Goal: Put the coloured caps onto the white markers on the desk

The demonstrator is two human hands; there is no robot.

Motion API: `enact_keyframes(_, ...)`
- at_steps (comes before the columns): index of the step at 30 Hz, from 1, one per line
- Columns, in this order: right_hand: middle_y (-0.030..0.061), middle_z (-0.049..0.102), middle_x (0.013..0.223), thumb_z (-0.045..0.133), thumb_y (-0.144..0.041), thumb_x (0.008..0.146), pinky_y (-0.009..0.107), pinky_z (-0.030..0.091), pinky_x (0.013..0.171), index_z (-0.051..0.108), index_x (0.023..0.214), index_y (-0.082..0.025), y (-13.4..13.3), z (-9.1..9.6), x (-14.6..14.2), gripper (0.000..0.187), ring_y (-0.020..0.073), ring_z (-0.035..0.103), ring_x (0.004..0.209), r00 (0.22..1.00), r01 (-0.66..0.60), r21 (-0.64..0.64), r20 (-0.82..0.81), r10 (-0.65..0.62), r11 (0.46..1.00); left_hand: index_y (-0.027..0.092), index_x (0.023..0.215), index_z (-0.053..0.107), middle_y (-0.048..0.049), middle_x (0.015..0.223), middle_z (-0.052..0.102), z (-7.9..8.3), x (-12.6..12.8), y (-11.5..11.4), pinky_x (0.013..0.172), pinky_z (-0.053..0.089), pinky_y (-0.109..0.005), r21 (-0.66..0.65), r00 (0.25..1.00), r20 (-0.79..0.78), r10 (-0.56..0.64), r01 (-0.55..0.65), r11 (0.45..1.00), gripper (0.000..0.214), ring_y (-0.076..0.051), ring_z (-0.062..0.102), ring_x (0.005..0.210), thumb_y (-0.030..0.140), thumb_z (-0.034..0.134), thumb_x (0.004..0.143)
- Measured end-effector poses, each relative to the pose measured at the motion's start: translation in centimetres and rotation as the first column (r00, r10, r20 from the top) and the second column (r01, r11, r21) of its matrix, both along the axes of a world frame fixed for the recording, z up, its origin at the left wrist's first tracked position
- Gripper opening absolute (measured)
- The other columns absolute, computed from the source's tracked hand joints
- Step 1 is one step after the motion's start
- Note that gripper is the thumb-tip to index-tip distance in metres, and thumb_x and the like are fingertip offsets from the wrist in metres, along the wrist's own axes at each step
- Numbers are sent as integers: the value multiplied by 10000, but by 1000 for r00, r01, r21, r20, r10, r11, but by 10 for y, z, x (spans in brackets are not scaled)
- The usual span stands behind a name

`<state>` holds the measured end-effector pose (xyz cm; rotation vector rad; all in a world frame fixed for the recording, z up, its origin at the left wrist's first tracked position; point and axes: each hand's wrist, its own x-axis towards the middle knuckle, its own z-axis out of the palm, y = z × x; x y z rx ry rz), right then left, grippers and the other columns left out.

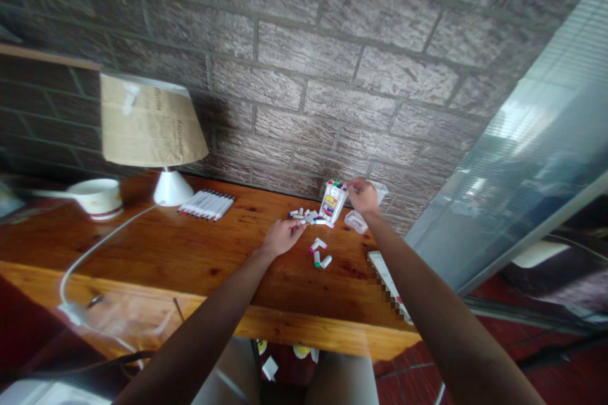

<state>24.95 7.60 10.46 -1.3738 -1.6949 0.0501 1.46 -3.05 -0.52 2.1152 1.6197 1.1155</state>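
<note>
My left hand [281, 235] rests on the wooden table [190, 253], fingers curled, its tips among a scatter of small white marker pens [306, 216]; what it pinches, if anything, is too small to see. My right hand [363, 195] is closed at the top of an upright clear marker pack [333, 200] that holds coloured-capped markers. Three more markers [319, 252] lie loose in front of the pack. A clear plastic lid [356, 221] lies just right of the pack, under my right wrist.
A row of white markers [207, 204] lies beside the base of a paper-shaded lamp [151, 130]. A white bowl [96, 196] stands at the left. The lamp's cable [95, 247] crosses the table. A brick wall is behind, a glass panel [513, 183] to the right.
</note>
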Motion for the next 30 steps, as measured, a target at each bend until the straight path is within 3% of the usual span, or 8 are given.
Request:
enact_keyframes(5,51,645,672,409,-524,898,285,425,630,590,702,-195,-26,-41,-19,423,181,573,639,955,-24,48,-294,37,999,199,821,749,-29,723,713,1,0,-1,644,391,-237,22,1000,4,-9,9,1000,342,-137,612,638,399,510,962)
enact_keyframes(9,-2,501,536,388,-598,884,277,375,572,436,570,-236,-51,-81,-33,482,150,457,550,921,-16,49,-387,33,999,200,853,753,-24,732,718,0,0,-1,638,391,-232,24,1000,5,-1,1,1000,330,-135,613,653,411,522,957)
enact_keyframes(12,-6,454,510,382,-602,884,282,359,556,395,532,-239,-57,-99,-29,506,145,429,538,915,-37,41,-401,51,998,191,860,751,-21,699,711,0,1,-2,637,408,-223,-20,1000,6,0,1,1000,334,-133,619,644,419,527,956)
enact_keyframes(17,15,488,494,452,-602,834,296,347,535,487,510,-218,-52,-109,-16,505,167,476,544,936,-30,-123,-351,-16,992,207,869,746,-26,748,735,3,3,-2,685,451,-231,-49,996,-51,68,-71,996,338,-149,658,700,436,516,963)
enact_keyframes(20,21,513,508,461,-568,829,303,362,556,528,530,-210,-49,-111,-17,471,180,506,566,941,-34,-160,-338,-23,987,229,969,730,-35,884,761,4,-2,0,788,482,-255,-31,972,-117,202,-207,978,286,-175,687,837,408,506,968)
enact_keyframes(25,29,552,529,476,-517,835,300,384,606,572,555,-198,-51,-110,-23,436,192,556,615,938,-41,-176,-345,-22,984,182,1243,622,-112,1273,683,3,-13,6,1033,444,-385,-60,865,-207,457,-478,876,374,-276,582,1236,385,542,940)
enact_keyframes(27,36,581,546,471,-504,846,296,388,617,570,552,-196,-52,-109,-24,437,194,575,633,930,-52,-180,-366,-18,982,179,1306,579,-132,1346,636,2,-14,6,1060,426,-454,-117,843,-277,462,-507,854,450,-313,536,1294,419,555,925)
enact_keyframes(30,39,607,563,471,-494,854,292,386,615,562,551,-198,-53,-108,-26,433,192,586,629,921,-73,-182,-389,-4,981,201,1311,572,-133,1363,621,0,-12,4,1090,396,-484,-148,837,-369,403,-481,864,456,-316,516,1320,438,546,921)
